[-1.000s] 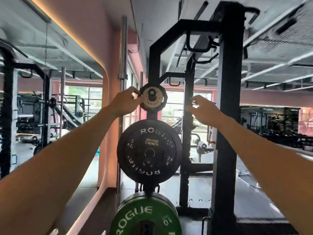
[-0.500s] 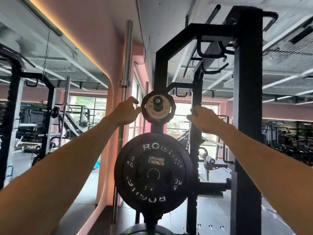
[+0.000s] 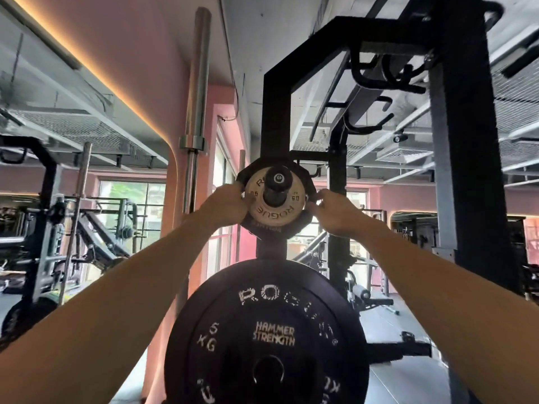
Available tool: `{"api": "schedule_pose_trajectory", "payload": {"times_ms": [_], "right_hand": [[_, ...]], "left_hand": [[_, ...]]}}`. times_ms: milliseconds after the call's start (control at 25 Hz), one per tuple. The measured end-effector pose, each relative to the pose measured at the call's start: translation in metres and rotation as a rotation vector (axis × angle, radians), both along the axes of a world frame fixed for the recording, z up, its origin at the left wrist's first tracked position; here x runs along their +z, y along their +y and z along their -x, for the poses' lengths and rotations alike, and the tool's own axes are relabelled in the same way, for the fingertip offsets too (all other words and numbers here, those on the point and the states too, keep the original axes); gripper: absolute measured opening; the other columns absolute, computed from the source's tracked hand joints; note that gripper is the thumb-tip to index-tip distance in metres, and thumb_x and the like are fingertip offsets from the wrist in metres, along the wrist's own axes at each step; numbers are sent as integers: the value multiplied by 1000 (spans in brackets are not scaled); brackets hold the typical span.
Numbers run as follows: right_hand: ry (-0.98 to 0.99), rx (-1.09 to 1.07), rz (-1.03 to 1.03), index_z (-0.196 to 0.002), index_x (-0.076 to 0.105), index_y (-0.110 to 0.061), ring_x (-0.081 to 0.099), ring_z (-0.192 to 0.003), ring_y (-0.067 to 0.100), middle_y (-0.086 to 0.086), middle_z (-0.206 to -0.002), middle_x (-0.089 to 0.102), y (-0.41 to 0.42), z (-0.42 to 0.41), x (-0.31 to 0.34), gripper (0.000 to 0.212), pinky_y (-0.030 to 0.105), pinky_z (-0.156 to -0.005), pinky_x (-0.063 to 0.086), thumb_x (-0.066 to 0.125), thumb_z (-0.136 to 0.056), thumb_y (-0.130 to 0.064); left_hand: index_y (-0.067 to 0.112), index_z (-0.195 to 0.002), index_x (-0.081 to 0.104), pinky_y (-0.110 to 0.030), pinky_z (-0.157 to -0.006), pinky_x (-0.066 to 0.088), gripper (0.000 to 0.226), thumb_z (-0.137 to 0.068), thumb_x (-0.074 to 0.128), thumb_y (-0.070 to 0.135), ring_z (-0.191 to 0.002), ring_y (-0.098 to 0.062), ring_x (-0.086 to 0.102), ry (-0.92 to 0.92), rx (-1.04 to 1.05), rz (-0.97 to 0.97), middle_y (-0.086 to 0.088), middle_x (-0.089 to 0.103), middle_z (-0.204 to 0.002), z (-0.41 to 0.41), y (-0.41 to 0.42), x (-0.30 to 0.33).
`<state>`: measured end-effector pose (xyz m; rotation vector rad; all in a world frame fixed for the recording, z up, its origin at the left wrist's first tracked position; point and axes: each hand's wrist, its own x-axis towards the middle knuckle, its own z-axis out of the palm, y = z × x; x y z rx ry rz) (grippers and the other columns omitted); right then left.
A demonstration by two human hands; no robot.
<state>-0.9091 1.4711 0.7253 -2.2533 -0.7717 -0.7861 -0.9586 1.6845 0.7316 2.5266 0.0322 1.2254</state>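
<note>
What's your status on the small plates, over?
Left hand grips white plate, left edge. Right hand at black plate rim, grip unclear. Both on peg, nothing blocking.

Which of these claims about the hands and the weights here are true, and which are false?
1. The left hand holds the pale plate by its edge. True.
2. The right hand hangs down idle. False: it is up at the pale plate's right side.
3. The pale plate is off its peg. False: the peg passes through it.
4. The big black plate reads 5 KG. True.
5. The steel bar lies on the floor. False: it stands upright, left of the rack.
</note>
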Motion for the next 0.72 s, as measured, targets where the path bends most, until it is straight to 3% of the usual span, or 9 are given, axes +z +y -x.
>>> {"api": "schedule_pose_trajectory", "payload": {"times_ms": [160, 240, 440, 600, 720], "right_hand": [[110, 33, -15, -113, 58, 2, 61, -81, 29, 17, -102, 64, 19, -34, 5, 42, 28, -50, 44, 45, -100, -35], [222, 120, -124, -118, 56, 4, 60, -77, 26, 15, -102, 61, 29, -47, 7, 46, 22, -42, 45, 44, -99, -37], [362, 275, -461, -116, 54, -1, 56, -61, 15, 5, -77, 57, 40, -47, 5, 33, 26, -47, 48, 50, -99, -29], [326, 328, -480, -95, 48, -12, 57, -56, 15, 7, -73, 60, 30, -28, 2, 15, 26, -44, 46, 51, -99, -26], [337, 383, -495, -102, 48, -9, 59, -56, 17, 9, -75, 61, 19, -8, -2, 17, 27, -46, 50, 52, -99, -25]], "left_hand": [[0, -124, 50, -31, -76, 40, 43, -101, 44, 36, -109, -35, 59, -64, 4, 108, -19, 62, -120, -28, 5, 6], [-2, -123, 51, -32, -76, 42, 46, -100, 46, 37, -109, -36, 60, -50, -7, 165, -19, 62, -120, -34, 4, 9], [1, -120, 58, -27, -60, 48, 34, -96, 55, 25, -92, -31, 63, -10, -163, 400, -16, 65, -109, -32, -4, 12], [5, -106, 59, -31, -66, 57, 21, -94, 61, 22, -86, -26, 65, -50, -230, 452, -12, 67, -100, -16, 1, 14], [8, -100, 59, -38, -77, 60, 16, -92, 63, 21, -90, -27, 67, -58, -213, 439, -12, 69, -100, 7, -6, 17]]}}
